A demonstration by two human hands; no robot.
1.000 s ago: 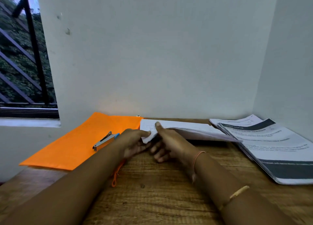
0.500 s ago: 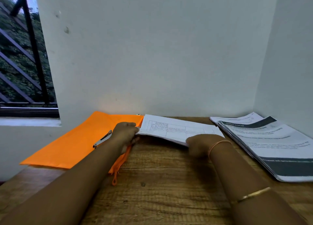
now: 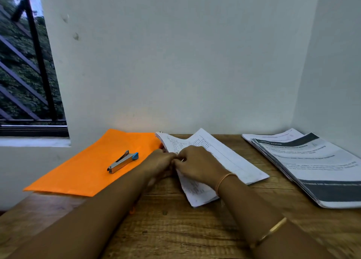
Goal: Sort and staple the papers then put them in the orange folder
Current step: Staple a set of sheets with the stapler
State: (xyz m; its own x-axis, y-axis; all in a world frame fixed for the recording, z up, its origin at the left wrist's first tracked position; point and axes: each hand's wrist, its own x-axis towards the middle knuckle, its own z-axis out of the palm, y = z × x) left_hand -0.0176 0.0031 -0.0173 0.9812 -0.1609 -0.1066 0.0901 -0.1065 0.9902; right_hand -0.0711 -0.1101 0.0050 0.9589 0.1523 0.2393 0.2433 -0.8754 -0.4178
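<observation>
Papers point(image 3: 234, 161) lie mid-way across wooden table point(image 3: 175, 229), between orange folder point(image 3: 88, 171) at left and printed stack point(image 3: 312, 161) at far right. Top sheets lifted, fanned toward wall. Left hand point(image 3: 160, 165) and right hand point(image 3: 197, 165) meet at left edge of papers, knuckles touching, fingers of both curled, pinching sheets there (fingertips themselves hidden). Right wrist over near corner of papers. Stapler point(image 3: 123, 162), silver with blue end, lies on orange folder, left of left hand, untouched.

A paperwork corner, home or office unclear: a brown wood-grain bench point(image 3: 175, 229) set against plain white walls point(image 3: 175, 63), a black-barred window point(image 3: 29, 73) at ten o'clock, stacked printed sheets point(image 3: 312, 161) at two o'clock.
</observation>
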